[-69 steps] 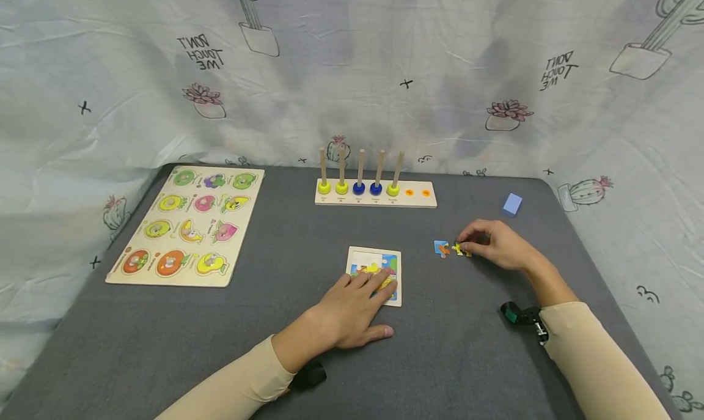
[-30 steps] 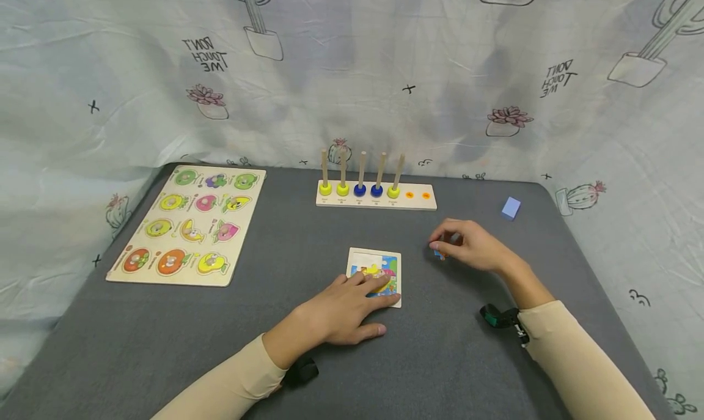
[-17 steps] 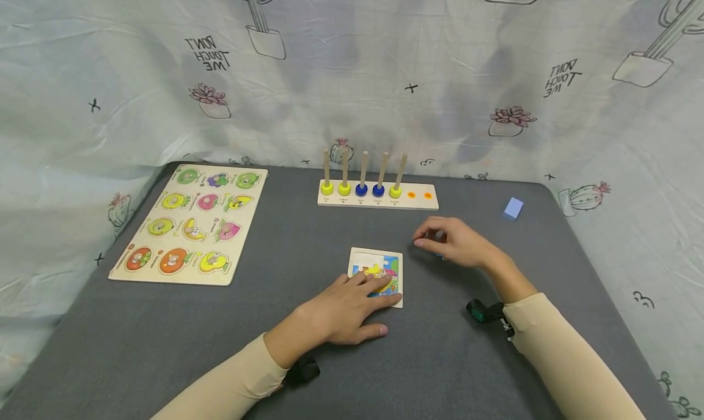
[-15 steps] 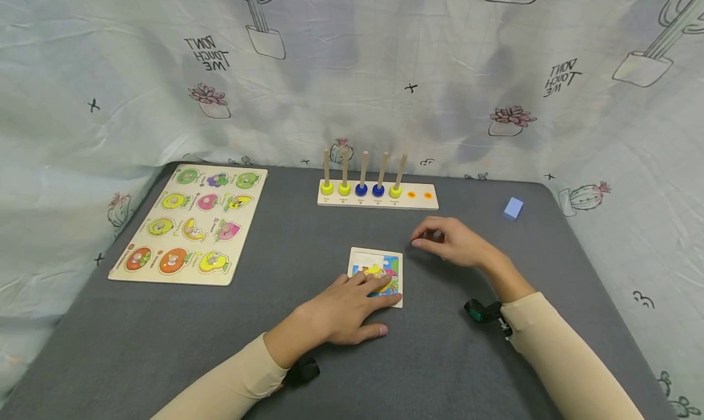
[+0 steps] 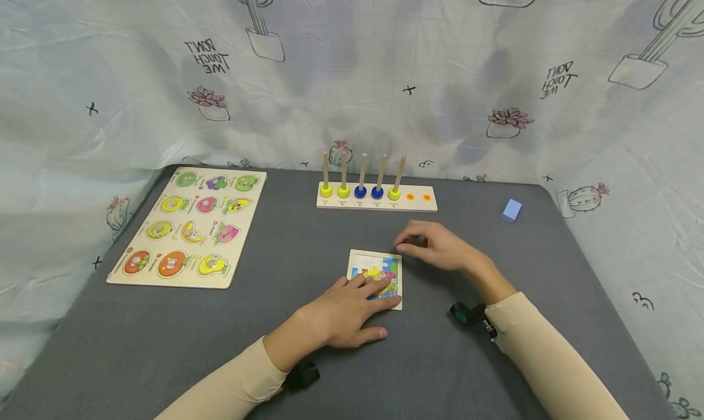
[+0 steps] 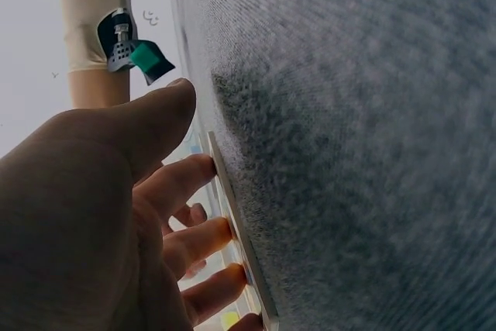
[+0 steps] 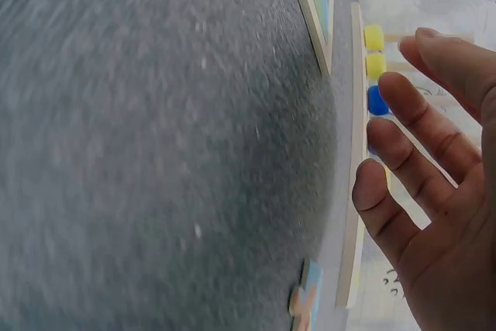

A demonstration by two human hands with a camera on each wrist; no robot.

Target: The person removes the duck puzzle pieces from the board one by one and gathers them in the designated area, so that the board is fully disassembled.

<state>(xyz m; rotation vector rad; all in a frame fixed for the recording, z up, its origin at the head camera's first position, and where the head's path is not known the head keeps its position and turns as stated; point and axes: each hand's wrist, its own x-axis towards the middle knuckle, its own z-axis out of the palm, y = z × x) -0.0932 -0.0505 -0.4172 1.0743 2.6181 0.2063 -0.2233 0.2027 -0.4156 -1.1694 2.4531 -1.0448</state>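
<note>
My left hand [image 5: 343, 313] lies spread over a small wooden jigsaw board [image 5: 376, 252], fingertips resting on its picture pieces. The left wrist view shows those fingers on the board [image 6: 252, 257] side-on, with the thumb raised off it. A pale gap shows at the board's upper left. My right hand [image 5: 440, 246] is just beyond the board's upper right corner, thumb and index finger pinched together. The yellow puzzle piece is hidden by the fingers. A blue and orange puzzle piece [image 7: 308, 296] lies on the cloth in the right wrist view.
A wooden fruit puzzle board [image 5: 181, 215] lies at the left. At the back stands a counting board [image 5: 352, 203] with upright pegs and yellow and blue rings. A light blue block [image 5: 512, 210] sits at the back right. A printed sheet [image 5: 352, 71] hangs behind.
My right hand has moved left from the loose puzzle pieces toward the jigsaw board, keeping its pinch. The left hand has stayed on the board, its fingers shifting only slightly.
</note>
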